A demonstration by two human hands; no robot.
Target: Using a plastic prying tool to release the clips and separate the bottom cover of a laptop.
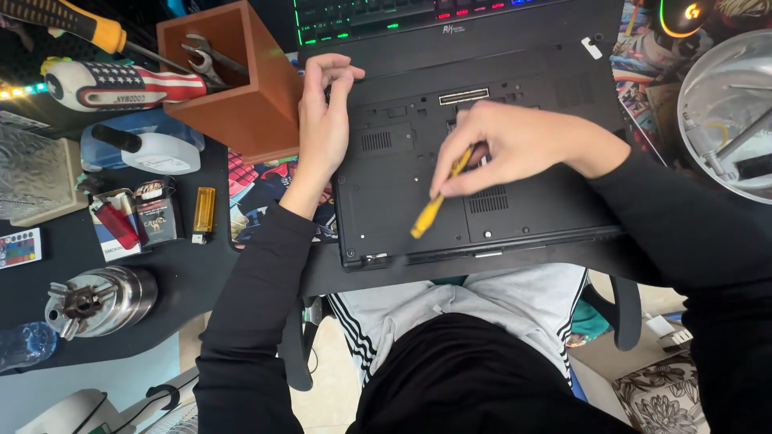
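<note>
A black laptop (402, 201) lies upside down on the desk, its underside with vents and panels facing up. My left hand (326, 120) rests on the laptop's far left corner, fingers curled over its edge. My right hand (515, 145) hovers over the middle of the underside and pinches a small yellow-handled screwdriver (434, 201), whose tip points into the panel under my fingers. The tip itself is hidden by the hand.
A brown wooden box (241, 104) with wrenches stands at the left of the laptop. Beside it lie large screwdrivers (112, 84), a lighter (204, 210), small packs (137, 221) and a metal cylinder (100, 299). A clear bowl (724, 112) sits at the right, a lit keyboard (378, 16) behind.
</note>
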